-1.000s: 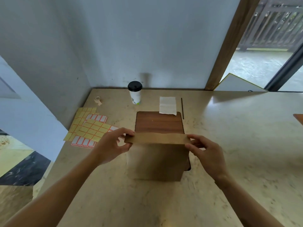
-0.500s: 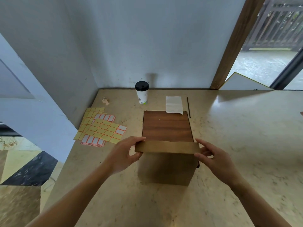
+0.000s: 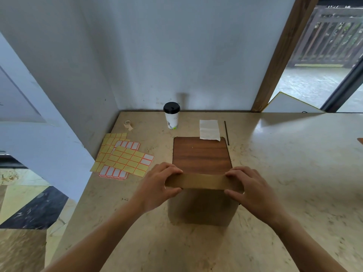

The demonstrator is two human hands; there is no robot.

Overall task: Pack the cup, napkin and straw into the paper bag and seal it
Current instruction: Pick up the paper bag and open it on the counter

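From the head camera, a brown paper bag [image 3: 202, 205] stands upright on the near middle of the beige marble bench [image 3: 284, 173], its base partly on the near edge of a dark wooden board [image 3: 201, 154]. The top of the bag is folded into a flat horizontal band. The left hand [image 3: 157, 185] pinches the left end of that band, fingers curled over the far side and thumb on the near side. The right hand [image 3: 253, 191] grips the right end in the same way, fingers above and thumb below.

At the far side of the bench, near the wall, a white cup [image 3: 171, 115] with a black lid stands upright, well apart from the bag. To its right a white napkin [image 3: 209, 130] lies flat, its near edge overlapping the far edge of the board. Just right of the napkin a thin dark straw [image 3: 226, 132] lies on the bench, pointing near to far.

On the left part of the bench lie overlapping sheets of yellow and white labels [image 3: 123, 156] with orange borders. Beyond them, near the wall corner, is a small roll of tape [image 3: 128, 124].
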